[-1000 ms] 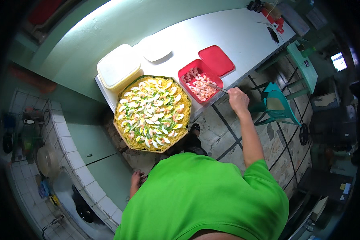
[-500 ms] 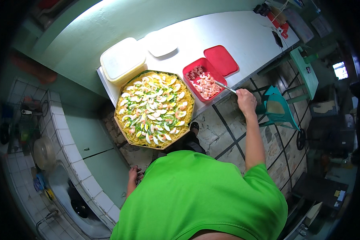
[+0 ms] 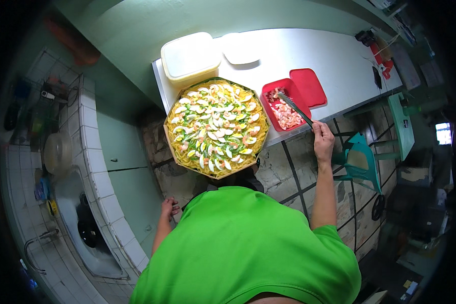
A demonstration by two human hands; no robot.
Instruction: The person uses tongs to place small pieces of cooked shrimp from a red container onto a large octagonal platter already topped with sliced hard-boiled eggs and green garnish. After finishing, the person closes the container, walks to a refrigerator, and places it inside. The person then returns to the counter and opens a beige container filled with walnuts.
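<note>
My right hand (image 3: 323, 141) is closed round the handle end of a pair of metal tongs (image 3: 300, 111). The tips reach into a red plastic container (image 3: 305, 110), over the peeled shrimp (image 3: 286, 116) in it. Left of this container, a large octagonal tray (image 3: 173, 153) is filled with yellow noodles. Boiled egg wedges (image 3: 215, 121), green vegetable strips and some shrimp top the noodles. My left hand (image 3: 169, 207) hangs low at my left side, its fingers loosely bent and apart with nothing in them.
A red lid (image 3: 308, 87) lies beside the container on the white table (image 3: 329, 53). Behind the tray stand a lidded cream tub (image 3: 191, 57) and a white container (image 3: 240, 49). A tiled counter with a sink (image 3: 78, 228) runs along the left; a green chair (image 3: 362, 162) stands right.
The view has shifted, so the table appears farther right. The tongs have swung round, their tips now nearer the far side of the red container. My left hand stays low at my side.
</note>
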